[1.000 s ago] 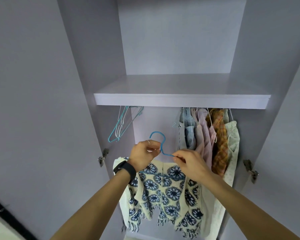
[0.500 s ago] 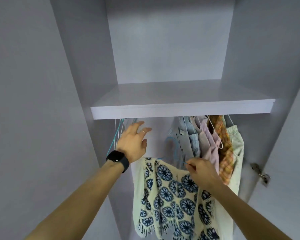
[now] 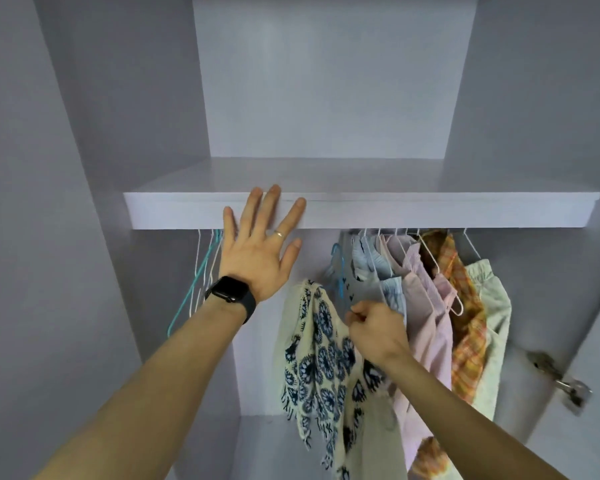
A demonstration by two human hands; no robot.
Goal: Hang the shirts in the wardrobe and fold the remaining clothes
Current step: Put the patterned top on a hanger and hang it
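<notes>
The left hand (image 3: 260, 244) is released, fingers straight and spread, palm laid against the front edge of the shelf (image 3: 430, 211). The right hand (image 3: 374, 327), lower and below the shelf's middle, is clenched on the blue hanger (image 3: 341, 282) where the patterned shirt (image 3: 319, 358) drapes from it. The shirt hangs bunched and twisted under the shelf, between the empty hangers (image 3: 201, 271) beneath its left end and the row of hung clothes (image 3: 426, 306) beneath its right half.

The step in hand looks like getting the hook onto the rail. The rail is hidden behind the shelf's edge, and I cannot tell whether the hook has caught. To do it well, lift the hanger straight up into the gap under the shelf's middle, turn the hook's opening toward the rail, and feel it seat before letting go. The free hand could hold the neighbouring garments aside. Once it hangs, untwist the shirt so that both shoulders sit square on the hanger.
</notes>
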